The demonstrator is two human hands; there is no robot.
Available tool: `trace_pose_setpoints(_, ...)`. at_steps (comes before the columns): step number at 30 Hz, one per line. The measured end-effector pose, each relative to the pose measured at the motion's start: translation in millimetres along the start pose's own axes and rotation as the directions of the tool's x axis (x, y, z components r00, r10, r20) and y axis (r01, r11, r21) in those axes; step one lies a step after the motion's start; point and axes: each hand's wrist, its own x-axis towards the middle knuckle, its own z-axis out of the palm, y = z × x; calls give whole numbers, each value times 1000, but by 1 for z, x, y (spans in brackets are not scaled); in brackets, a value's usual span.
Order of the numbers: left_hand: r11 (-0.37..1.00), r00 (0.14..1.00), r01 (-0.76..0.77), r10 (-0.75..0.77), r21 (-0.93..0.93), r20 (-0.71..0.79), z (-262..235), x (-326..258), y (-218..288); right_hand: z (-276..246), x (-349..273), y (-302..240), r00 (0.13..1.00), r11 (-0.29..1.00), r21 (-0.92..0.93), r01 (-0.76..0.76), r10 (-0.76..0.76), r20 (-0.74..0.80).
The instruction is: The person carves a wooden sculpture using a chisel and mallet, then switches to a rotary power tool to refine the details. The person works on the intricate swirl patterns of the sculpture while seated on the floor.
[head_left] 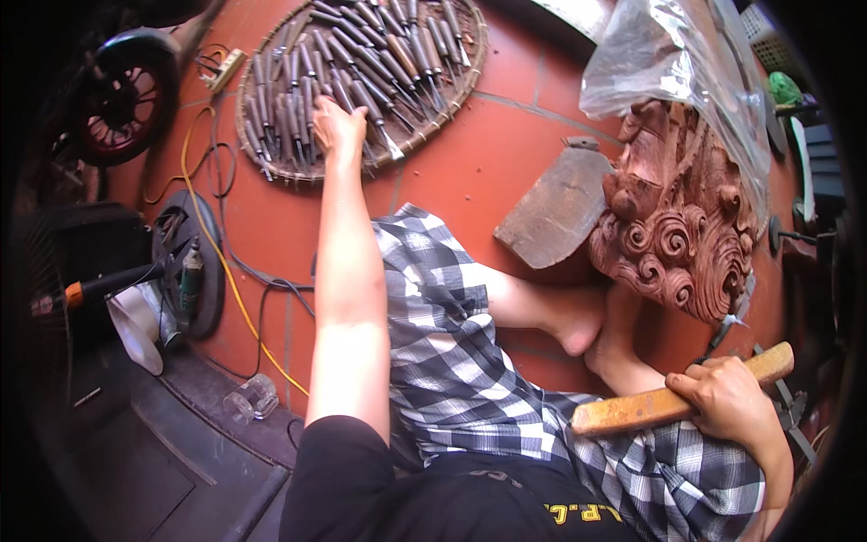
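My left hand (338, 126) reaches far forward into a round woven tray (470, 68) filled with several wood-handled carving chisels (361, 63); its fingers rest on the chisels near the tray's front edge, and whether they hold one I cannot tell. My right hand (730, 397) is closed around a long yellowish wooden mallet (632, 411) held low at the right, above my checked shorts. A reddish-brown carved wooden piece (677, 226) with scrolls stands just beyond my bare feet (587, 325).
A flat grey wooden board (551, 217) leans by the carving, and a clear plastic sheet (668, 63) drapes over its top. On the red tile floor at left lie a yellow cable (221, 262), a dark wheel (126, 95), a power tool (190, 275) and a glass (253, 397).
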Motion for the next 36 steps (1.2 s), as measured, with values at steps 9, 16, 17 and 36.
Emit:
trace_pose_setpoints(9,894,964,-195,99,403,247,25,5,17,-8,5,3,1000,997,71,-5,2,30)
trace_pose_setpoints(16,833,902,257,-24,-490,432,-4,22,-12,-6,9,3,1000,995,97,24,-26,16)
trace_pose_setpoints(17,668,883,277,108,-691,458,-27,7,3,-6,8,4,1000,994,103,23,-24,11)
trace_pose_setpoints(36,-250,799,576,376,-779,470,-91,-365,101,-14,22,6,991,999,36,14,-19,130)
